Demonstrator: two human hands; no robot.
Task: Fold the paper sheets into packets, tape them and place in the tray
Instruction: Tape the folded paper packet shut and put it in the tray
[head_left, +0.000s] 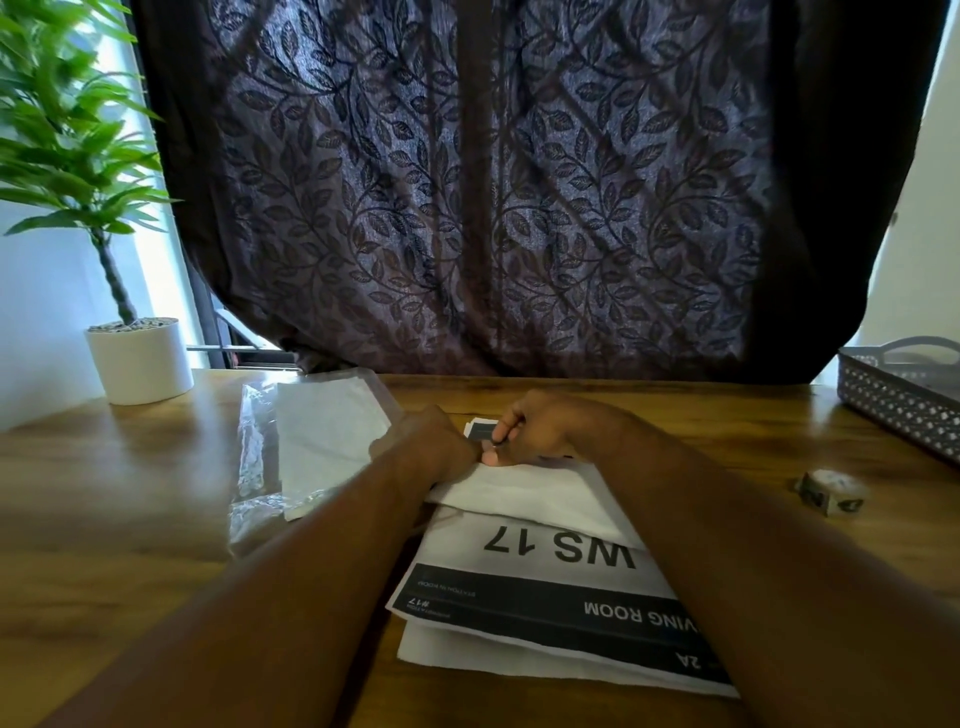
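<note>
Paper sheets (550, 582) lie in a loose stack on the wooden table (156, 467), at its near middle, the top one printed "WS 17". Both hands work at the far edge of that stack, where a white flap is turned back over the print. The right hand (540, 431) is curled, thumb and forefinger pinching a small dark-printed corner of paper. The left hand (434, 441) sits just beside it, knuckles toward the camera; its fingers are hidden, so I cannot tell whether it grips the sheet or only presses on it.

The step looks like the first fold of a packet, with nothing taped yet. To do it well, line the flap's corners up with the sheet's side edges before flattening, hold the fold down with one hand, and run the other along the crease from the middle outward. The sheets beneath may slide, so only the top one should be lifted.

Left of the stack lie a clear plastic sleeve (254, 467) and more white paper (332, 441). The tape roll (831, 493) waits well to the right of the stack, and the grey tray (904, 400) stands beyond it at the table's far right edge.
</note>
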